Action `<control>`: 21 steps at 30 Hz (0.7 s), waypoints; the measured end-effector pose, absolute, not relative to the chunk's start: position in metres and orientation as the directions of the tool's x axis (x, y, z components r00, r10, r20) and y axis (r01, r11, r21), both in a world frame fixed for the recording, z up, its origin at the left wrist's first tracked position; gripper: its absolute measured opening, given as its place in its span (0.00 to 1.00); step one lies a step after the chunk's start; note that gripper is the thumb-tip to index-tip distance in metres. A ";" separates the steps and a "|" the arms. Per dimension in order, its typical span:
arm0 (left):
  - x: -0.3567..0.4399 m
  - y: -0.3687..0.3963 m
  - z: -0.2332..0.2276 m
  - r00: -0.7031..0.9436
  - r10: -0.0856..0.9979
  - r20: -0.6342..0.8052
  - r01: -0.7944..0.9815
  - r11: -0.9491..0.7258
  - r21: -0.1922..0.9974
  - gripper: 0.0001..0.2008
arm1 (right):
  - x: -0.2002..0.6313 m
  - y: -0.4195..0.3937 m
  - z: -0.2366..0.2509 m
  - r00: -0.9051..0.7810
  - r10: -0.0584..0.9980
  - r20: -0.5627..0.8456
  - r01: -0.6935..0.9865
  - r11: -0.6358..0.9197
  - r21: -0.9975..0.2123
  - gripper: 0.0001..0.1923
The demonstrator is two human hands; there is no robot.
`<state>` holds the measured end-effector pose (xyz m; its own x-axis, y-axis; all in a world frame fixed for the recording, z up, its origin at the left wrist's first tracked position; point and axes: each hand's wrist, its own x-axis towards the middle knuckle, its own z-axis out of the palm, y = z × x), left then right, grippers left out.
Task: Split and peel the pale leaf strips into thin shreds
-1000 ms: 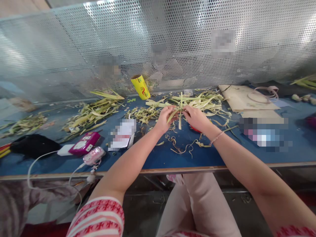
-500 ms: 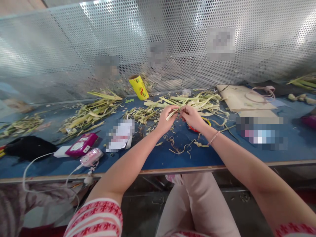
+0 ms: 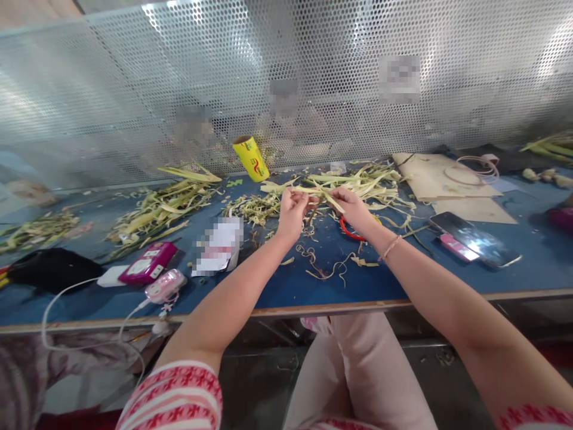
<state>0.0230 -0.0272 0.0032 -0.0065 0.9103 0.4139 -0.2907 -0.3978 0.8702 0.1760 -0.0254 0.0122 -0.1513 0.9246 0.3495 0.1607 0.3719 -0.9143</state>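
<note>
Over the blue table [image 3: 273, 286], both my hands pinch pale green plant strips. My left hand [image 3: 293, 214] has its fingers closed on one end of a strip [image 3: 307, 190]. Opposite it, my right hand [image 3: 351, 209] grips a leafy strip [image 3: 333, 203] that slants down past its fingers. Just behind the hands lies a loose pile of long pale strips [image 3: 371, 182]. Short curled scraps [image 3: 257, 208] are heaped to the left of my left hand. A red ring-shaped thing [image 3: 351, 231] lies partly hidden under my right wrist.
A yellow tube [image 3: 250, 160] stands tilted near the perforated metal panel [image 3: 215, 71]. Another pile of strips [image 3: 165, 209] lies left. A purple device [image 3: 148, 263] and a white cable [image 3: 56, 295] are at the front left. A phone [image 3: 477, 239] and brown paper [image 3: 439, 176] lie right.
My hands have moved apart slightly, the left one shifting left. More of the strips shows between them, and a strip now slants across my right fingers.
</note>
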 end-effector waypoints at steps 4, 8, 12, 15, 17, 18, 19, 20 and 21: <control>0.024 -0.027 0.002 0.120 0.901 0.417 -0.222 -0.385 0.896 0.13 | 0.177 -0.028 0.012 -0.180 0.935 0.306 0.101 0.328 -0.939 0.04; 0.024 -0.027 0.000 0.145 0.888 0.437 -0.141 -0.418 0.897 0.16 | 0.176 -0.027 0.012 -0.190 0.936 0.297 0.120 0.323 -0.939 0.03; 0.020 -0.023 -0.003 0.139 0.890 0.434 -0.116 -0.420 0.900 0.16 | 0.173 -0.024 0.012 -0.146 0.949 0.279 0.156 0.300 -0.941 0.03; 0.017 -0.020 -0.007 0.210 0.884 0.418 -0.110 -0.403 0.908 0.17 | 0.172 -0.022 0.013 -0.128 0.953 0.273 0.153 0.291 -0.944 0.05; 0.017 -0.018 -0.010 0.272 0.882 0.384 -0.114 -0.367 0.923 0.18 | 0.172 -0.021 0.014 -0.134 0.951 0.280 0.143 0.298 -0.944 0.06; 0.017 -0.018 -0.011 0.294 0.884 0.363 -0.116 -0.343 0.932 0.18 | 0.172 -0.022 0.014 -0.140 0.947 0.288 0.140 0.307 -0.941 0.06; 0.017 -0.017 -0.011 0.306 0.887 0.345 -0.121 -0.323 0.939 0.18 | 0.173 -0.022 0.014 -0.145 0.944 0.295 0.140 0.315 -0.939 0.05; 0.017 -0.017 -0.011 0.309 0.890 0.334 -0.127 -0.309 0.942 0.18 | 0.173 -0.022 0.014 -0.148 0.942 0.302 0.142 0.322 -0.936 0.04; 0.018 -0.017 -0.010 0.305 0.894 0.328 -0.131 -0.301 0.944 0.18 | 0.173 -0.023 0.013 -0.152 0.939 0.310 0.149 0.331 -0.932 0.03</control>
